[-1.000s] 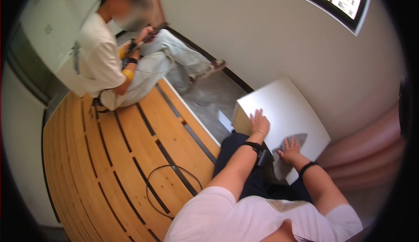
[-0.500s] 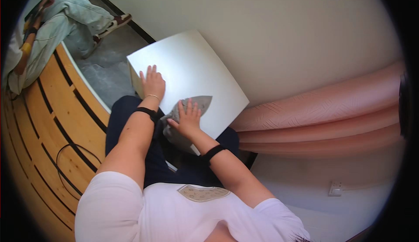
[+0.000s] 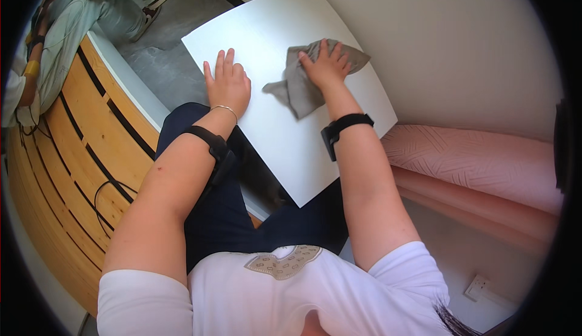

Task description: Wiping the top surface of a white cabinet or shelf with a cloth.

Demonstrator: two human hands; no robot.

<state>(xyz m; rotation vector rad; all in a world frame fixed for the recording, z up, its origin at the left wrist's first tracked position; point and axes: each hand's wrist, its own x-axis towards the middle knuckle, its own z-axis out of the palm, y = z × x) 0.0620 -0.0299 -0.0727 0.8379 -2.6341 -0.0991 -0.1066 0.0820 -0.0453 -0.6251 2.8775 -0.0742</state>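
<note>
A white square tabletop stands in front of me by the wall, its near corner above my knees. My left hand rests near its left edge with the fingers stretched out and holds nothing. On the right half, my right hand lies spread on a crumpled grey cloth and presses it to the white surface. One end of the cloth trails toward the middle, and another sticks out beyond my fingers near the far right edge.
A slatted wooden bench with a thin black cable is at my left. Beyond it, a person in pale trousers sits. Pink curtain fabric hangs at right, above a wall socket.
My right hand has slid the cloth away from the near side toward the far right part of the tabletop. My left hand stays near the left edge. The view has shifted slightly.
</note>
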